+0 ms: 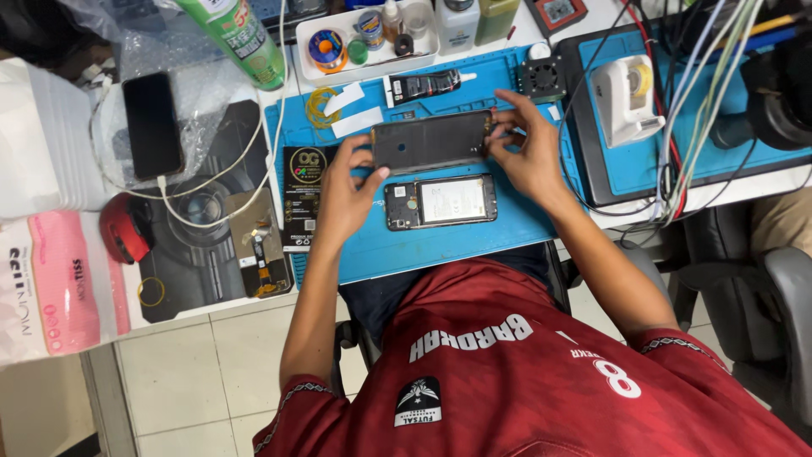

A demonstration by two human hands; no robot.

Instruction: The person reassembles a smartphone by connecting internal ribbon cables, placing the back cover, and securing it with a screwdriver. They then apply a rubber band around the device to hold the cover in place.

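Nearest the camera is the person's red sports shirt [507, 381], with pale floor tiles [194, 372] showing beside the chair. Both bare forearms reach forward over a blue work mat [406, 254] that lies on a white bench. On the mat, close to the body, an opened phone body [441, 202] lies flat with its long axis running left to right, its white battery facing up and its camera end toward the left. Just beyond it, the left hand [347, 190] and the right hand [524, 152] are each closed on one short end of a dark phone back cover [432, 140], fingers pinching its edges; the cover is held just above the mat, long axis also left to right, its inner face tilted toward the viewer. Left of the mat lie a black packet [303, 195], a second dark mat [203, 220] and a black phone [152, 124] on a white cable. Farther back stand a tube of adhesive [423, 85], a white tray [372, 38] of small pots, a green spray can [241, 38] and a tangle of wires [694, 101].
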